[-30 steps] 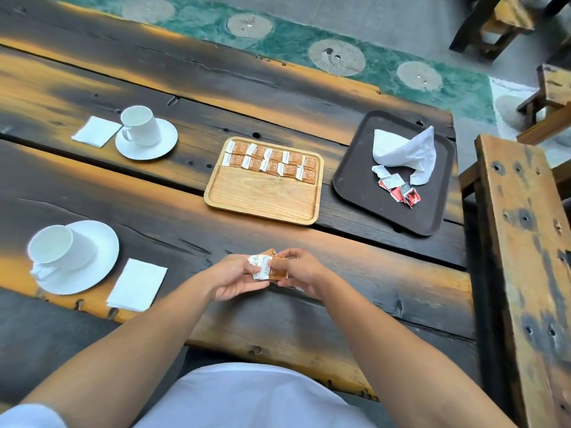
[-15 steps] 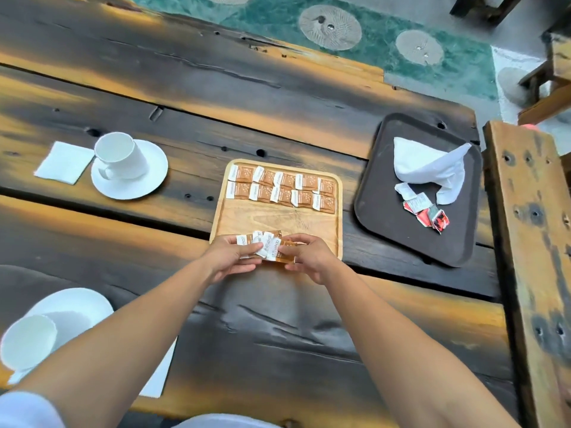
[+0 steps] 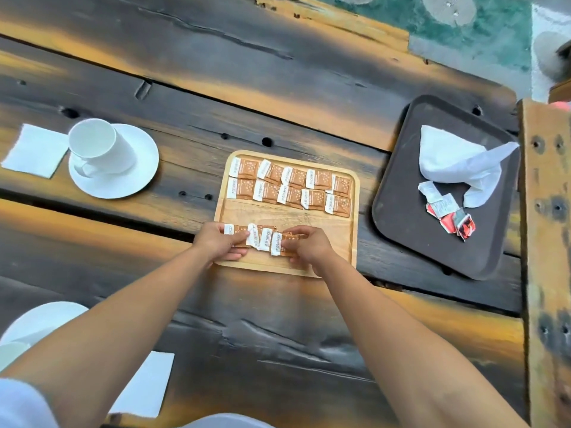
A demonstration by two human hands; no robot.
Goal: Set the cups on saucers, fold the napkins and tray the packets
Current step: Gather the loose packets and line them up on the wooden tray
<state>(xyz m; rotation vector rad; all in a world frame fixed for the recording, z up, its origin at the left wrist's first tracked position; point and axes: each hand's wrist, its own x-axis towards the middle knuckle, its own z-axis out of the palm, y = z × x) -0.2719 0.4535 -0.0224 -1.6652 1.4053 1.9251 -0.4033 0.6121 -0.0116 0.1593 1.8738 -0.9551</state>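
Note:
A light wooden tray (image 3: pixel 309 216) lies mid-table with two rows of brown-and-white packets (image 3: pixel 290 186) along its far side. My left hand (image 3: pixel 216 244) and my right hand (image 3: pixel 309 247) press a fanned batch of the same packets (image 3: pixel 265 240) onto the tray's near edge, fingers pinching both ends. A white cup (image 3: pixel 99 146) stands on a saucer (image 3: pixel 136 180) at the left, with a folded napkin (image 3: pixel 34 154) beside it. Another saucer (image 3: pixel 40 319) and napkin (image 3: pixel 145 384) show at the bottom left, partly hidden by my left arm.
A dark tray (image 3: pixel 398 208) at the right holds a crumpled white napkin (image 3: pixel 457 165) and red-and-white packets (image 3: pixel 451 214). A wooden bench (image 3: pixel 547 242) runs along the right edge. Green patterned floor (image 3: pixel 482 32) lies beyond the table's far edge.
Both hands carried the batch of packets from near my body forward onto the wooden tray's near edge and spread it into a row. My view tilted forward and down.

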